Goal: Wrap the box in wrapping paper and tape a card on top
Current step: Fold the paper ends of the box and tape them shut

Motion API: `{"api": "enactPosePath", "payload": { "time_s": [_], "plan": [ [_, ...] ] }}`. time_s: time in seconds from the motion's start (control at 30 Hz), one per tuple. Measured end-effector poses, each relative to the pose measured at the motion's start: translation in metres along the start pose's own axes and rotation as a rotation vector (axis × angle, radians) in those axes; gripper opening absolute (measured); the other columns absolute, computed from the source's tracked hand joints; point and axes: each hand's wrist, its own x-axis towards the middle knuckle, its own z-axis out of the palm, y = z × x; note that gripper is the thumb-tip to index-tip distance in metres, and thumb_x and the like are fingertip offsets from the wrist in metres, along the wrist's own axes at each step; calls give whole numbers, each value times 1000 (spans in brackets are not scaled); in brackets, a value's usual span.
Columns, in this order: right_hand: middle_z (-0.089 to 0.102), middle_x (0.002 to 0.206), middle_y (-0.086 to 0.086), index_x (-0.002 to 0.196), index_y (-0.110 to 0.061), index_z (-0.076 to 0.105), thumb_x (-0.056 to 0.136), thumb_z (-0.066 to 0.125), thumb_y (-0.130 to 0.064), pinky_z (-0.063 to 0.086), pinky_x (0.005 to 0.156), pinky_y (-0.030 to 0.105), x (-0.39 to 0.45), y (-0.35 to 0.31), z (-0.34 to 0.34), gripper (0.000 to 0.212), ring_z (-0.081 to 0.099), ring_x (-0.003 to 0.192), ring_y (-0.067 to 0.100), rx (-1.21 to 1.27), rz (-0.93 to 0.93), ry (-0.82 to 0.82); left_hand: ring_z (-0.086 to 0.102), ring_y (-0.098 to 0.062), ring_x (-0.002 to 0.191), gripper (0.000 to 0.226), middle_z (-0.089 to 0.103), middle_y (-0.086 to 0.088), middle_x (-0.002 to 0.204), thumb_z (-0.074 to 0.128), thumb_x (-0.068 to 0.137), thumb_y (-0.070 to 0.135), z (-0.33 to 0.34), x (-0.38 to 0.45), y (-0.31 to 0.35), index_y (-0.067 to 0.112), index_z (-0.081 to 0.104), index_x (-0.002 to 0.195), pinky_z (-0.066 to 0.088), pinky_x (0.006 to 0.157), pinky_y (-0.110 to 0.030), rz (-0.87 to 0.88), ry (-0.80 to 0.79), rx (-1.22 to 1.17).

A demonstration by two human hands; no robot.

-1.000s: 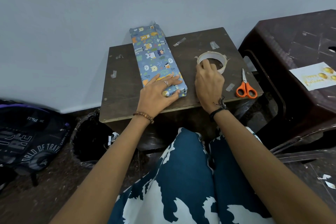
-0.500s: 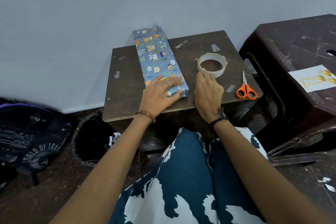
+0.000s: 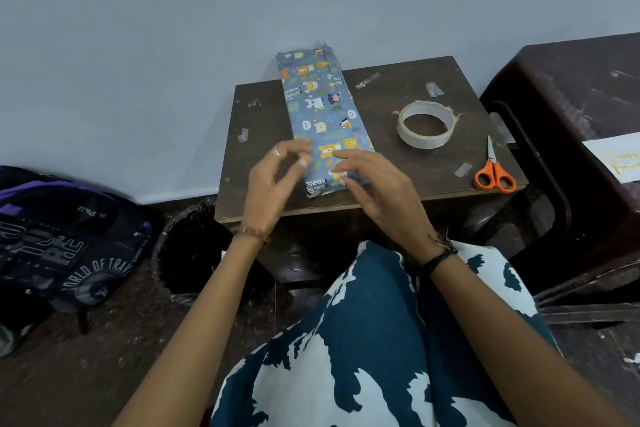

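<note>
The long box [image 3: 320,107], wrapped in blue paper with cartoon animals, lies on the small brown table [image 3: 263,149], its far end past the table's back edge. My left hand [image 3: 273,184] hovers just left of the box's near end with its fingers loosely curled and nothing visible in them. My right hand [image 3: 377,191] reaches in from the right, and its fingertips touch the near end of the box. A roll of clear tape [image 3: 425,124] lies flat to the right of the box. The white card [image 3: 620,159] with gold lettering lies on the dark stool [image 3: 571,87].
Orange-handled scissors [image 3: 493,173] lie at the table's right front corner. Several bits of tape stick to the tabletop. A dark backpack [image 3: 62,243] and a black bin [image 3: 194,246] stand on the floor at left. My lap in blue and white cloth fills the foreground.
My left hand has lifted off the box's near end. My right hand has left the table beside the tape roll and moved left onto the box's near end.
</note>
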Motion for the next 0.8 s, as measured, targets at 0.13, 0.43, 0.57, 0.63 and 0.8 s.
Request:
{"api": "enactPosePath", "payload": {
  "time_s": [0.13, 0.43, 0.57, 0.63, 0.8],
  "plan": [
    [56, 121, -7, 95, -8, 70, 87, 63, -7, 43, 96, 23, 2, 2, 6, 11, 55, 112, 9, 172, 105, -30, 44, 3, 125, 37, 46, 19, 137, 69, 76, 33, -11, -28, -24, 33, 49, 107, 33, 103, -13, 23, -190, 322],
    [57, 114, -11, 92, -12, 74, 87, 65, -13, 44, 94, 19, 1, 8, 10, 10, 55, 107, -1, 183, 224, -167, 55, -2, 114, 35, 55, 8, 122, 65, 79, -1, 14, -26, -38, 28, 51, 94, 48, 96, -28, 122, 133, 202],
    [59, 115, -8, 92, -12, 73, 88, 64, -15, 43, 94, 21, 1, 10, 13, 11, 53, 107, -1, 80, 173, -188, 54, -8, 116, 35, 54, 7, 120, 66, 78, 2, 13, -26, -39, 25, 50, 99, 48, 97, -32, 154, 99, 166],
    [60, 116, -4, 93, -12, 73, 88, 63, -15, 42, 94, 20, 1, 10, 14, 11, 53, 107, 0, 58, 162, -188, 53, -10, 117, 37, 51, 7, 118, 69, 77, 12, 12, -26, -41, 24, 47, 105, 47, 97, -31, 182, 48, 202],
    [61, 117, 1, 93, -12, 73, 88, 64, -16, 36, 96, 13, 1, 10, 16, 11, 50, 107, 2, -56, 83, -194, 50, -3, 118, 35, 52, 12, 108, 69, 78, 2, 14, -23, -43, 24, 48, 95, 48, 96, -25, 146, 93, 180]
  ]
}}
